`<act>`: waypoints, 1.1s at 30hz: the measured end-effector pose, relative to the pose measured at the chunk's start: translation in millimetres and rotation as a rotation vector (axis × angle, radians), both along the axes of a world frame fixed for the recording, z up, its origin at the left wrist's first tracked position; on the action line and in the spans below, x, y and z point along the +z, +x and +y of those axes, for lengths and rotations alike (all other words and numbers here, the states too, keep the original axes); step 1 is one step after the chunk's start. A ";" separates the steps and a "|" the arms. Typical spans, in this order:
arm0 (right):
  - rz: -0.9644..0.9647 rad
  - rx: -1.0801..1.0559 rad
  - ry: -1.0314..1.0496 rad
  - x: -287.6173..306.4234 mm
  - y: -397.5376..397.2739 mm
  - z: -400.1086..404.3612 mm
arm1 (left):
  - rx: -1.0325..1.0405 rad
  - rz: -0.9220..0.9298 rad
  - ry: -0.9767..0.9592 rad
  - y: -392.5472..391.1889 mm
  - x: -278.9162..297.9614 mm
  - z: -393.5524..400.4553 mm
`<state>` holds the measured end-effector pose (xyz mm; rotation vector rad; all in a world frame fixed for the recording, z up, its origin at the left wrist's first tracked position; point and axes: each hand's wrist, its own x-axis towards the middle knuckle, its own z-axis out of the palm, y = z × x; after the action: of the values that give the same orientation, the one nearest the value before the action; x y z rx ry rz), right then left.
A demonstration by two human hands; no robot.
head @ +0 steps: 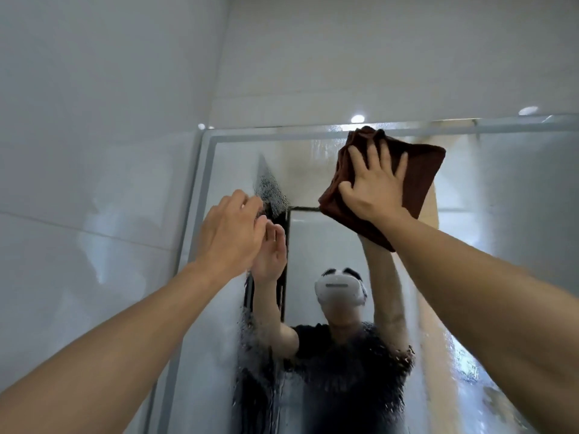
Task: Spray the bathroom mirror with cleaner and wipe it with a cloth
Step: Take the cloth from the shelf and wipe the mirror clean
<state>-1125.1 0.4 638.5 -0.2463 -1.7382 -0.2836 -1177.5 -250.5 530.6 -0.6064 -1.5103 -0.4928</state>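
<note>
Wiping is the step in hand, judged from how things lie: your right hand presses a folded brown cloth flat against the mirror, close under its top edge. The fingers are spread and nearly straight over the cloth, the thumb hooked at its lower left edge; this is a press more than a clench. Your left hand is raised near the glass, left of the cloth, fingers loosely curled and holding nothing; whether the fingertips touch the glass cannot be told. No spray bottle is in view.

Droplets bead on the mirror beside your left hand and across the lower part of the glass, so spraying appears done and most of the surface is unwiped. The white tiled wall meets the mirror's pale frame on the left.

The next move calls for even pressure and overlapping strokes, working from the top band downward through the wet areas, keeping the cloth flat.
</note>
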 end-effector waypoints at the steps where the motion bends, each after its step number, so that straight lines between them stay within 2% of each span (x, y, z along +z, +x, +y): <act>1: 0.009 0.021 -0.002 1.2 -7.5 -14.7 | 0.001 0.012 0.020 -1.7 1.7 -2.1; 3: 0.002 0.037 0.081 -8.3 -23.5 -39.7 | 0.012 0.018 0.046 -5.4 3.2 -4.7; 6: -0.072 0.040 0.271 -53.1 -42.5 -66.5 | 0.025 0.021 0.051 -13.0 -4.8 -2.9; 8: -0.120 0.014 0.367 -79.6 -43.8 -68.3 | 0.018 0.020 0.040 -15.7 -13.6 7.2; 10: -0.131 -0.024 0.393 -81.4 -34.5 -53.2 | 0.015 0.022 -0.001 -12.8 -18.9 25.3; 12: -0.094 -0.055 0.336 -68.2 -22.9 -29.5 | 0.013 0.047 -0.044 -6.2 -16.4 43.9; 17: 0.100 -0.085 0.038 1.9 7.4 33.5 | 0.006 0.124 -0.067 2.6 22.1 62.4; 21: 0.128 -0.112 -0.031 41.7 1.9 26.1 | 0.038 0.126 -0.011 -9.2 44.8 40.5; 25: 0.036 -0.060 0.200 35.0 -40.0 -40.6 | 0.032 0.113 0.056 -24.7 38.5 15.3; 29: -0.139 0.008 0.486 -18.4 -81.4 -112.5 | 0.030 0.103 0.084 -32.0 20.6 9.2; 33: -0.212 0.051 0.599 -54.9 -90.9 -123.7 | 0.015 0.095 0.157 -31.4 9.7 6.3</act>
<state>-1216.0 -123.3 583.7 0.2718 -1.7791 -0.7952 -1208.9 -244.1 540.2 -0.4886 -1.3708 -0.5580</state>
